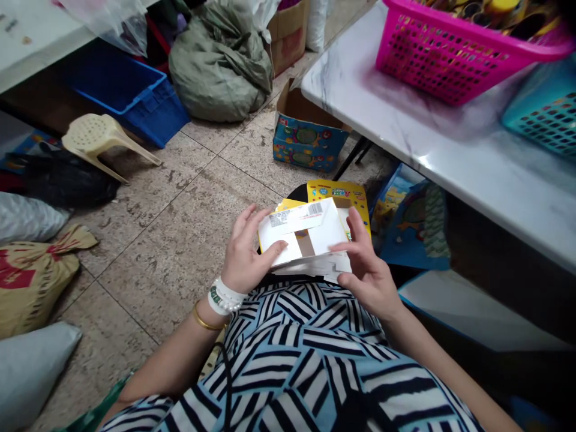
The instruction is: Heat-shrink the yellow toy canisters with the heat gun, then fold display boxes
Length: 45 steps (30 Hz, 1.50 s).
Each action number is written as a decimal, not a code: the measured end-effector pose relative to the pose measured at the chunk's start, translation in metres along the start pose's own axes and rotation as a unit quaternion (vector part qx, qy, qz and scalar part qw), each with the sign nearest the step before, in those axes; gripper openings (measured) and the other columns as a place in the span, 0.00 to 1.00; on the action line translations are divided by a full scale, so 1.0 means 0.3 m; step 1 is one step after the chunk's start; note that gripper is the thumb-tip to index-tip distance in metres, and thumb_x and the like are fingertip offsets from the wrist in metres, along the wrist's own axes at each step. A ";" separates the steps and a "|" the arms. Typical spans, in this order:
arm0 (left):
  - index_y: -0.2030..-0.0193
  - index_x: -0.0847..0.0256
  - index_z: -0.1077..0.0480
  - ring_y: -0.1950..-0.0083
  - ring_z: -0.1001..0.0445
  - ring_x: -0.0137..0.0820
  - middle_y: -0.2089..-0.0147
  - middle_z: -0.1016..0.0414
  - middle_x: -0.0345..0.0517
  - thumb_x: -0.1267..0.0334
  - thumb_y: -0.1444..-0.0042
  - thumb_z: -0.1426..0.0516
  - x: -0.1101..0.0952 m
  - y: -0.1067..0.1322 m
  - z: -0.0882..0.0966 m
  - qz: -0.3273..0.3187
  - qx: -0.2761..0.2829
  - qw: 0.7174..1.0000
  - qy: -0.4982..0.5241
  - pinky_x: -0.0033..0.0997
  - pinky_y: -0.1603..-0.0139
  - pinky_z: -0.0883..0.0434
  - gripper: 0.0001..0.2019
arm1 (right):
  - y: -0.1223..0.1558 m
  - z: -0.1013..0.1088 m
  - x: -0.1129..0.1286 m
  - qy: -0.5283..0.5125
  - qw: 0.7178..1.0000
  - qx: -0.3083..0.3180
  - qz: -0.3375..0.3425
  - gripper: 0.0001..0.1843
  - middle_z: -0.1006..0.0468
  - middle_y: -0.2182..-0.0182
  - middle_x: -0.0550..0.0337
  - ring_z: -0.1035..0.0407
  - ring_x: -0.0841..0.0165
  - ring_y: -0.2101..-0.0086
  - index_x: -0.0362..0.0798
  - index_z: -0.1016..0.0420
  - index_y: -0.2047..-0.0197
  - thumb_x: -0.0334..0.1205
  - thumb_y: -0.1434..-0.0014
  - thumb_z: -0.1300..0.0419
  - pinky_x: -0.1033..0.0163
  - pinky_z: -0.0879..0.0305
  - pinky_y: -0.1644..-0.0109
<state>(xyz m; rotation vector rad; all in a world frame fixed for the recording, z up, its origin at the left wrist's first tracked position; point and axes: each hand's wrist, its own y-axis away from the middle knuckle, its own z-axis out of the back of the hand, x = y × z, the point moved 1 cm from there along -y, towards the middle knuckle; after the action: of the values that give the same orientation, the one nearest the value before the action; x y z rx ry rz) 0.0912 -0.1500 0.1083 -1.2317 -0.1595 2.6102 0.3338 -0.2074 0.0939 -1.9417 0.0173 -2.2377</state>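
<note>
A flat white cardboard box blank [310,234] with a barcode label and a cut-out window rests on my lap, on top of a stack of similar yellow printed blanks [338,193]. My left hand [245,252] grips its left edge, thumb pressed on the white face. At the box's right edge my right hand [364,264] holds it, with the index finger laid across the card and the thumb underneath. Both hands are closed on the same blank. My lap is covered by a blue, black and white striped garment.
A white marble-look table [450,150] stands at right with a pink basket [450,54] and a teal basket [544,114]. On the floor are a colourful open carton [306,135], blue crate [130,96], tipped cream stool [101,141], a grey-green sack [220,60] and bags at left.
</note>
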 end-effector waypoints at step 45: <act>0.31 0.62 0.46 0.30 0.42 0.41 0.31 0.40 0.57 0.66 0.44 0.44 0.078 -0.136 0.009 -0.162 0.330 0.930 0.003 0.47 0.32 0.40 0.33 | -0.168 0.019 0.042 0.185 0.969 0.091 -0.134 0.18 0.42 0.35 0.55 0.50 0.54 0.34 0.49 0.37 0.81 0.45 0.48 0.35 0.47 0.48 0.33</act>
<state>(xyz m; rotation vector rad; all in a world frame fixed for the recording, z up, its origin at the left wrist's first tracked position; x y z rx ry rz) 0.0821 -0.1044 0.1010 -0.8747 0.4457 2.0978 0.3313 -0.1589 0.1134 -1.4875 -0.4075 -2.6352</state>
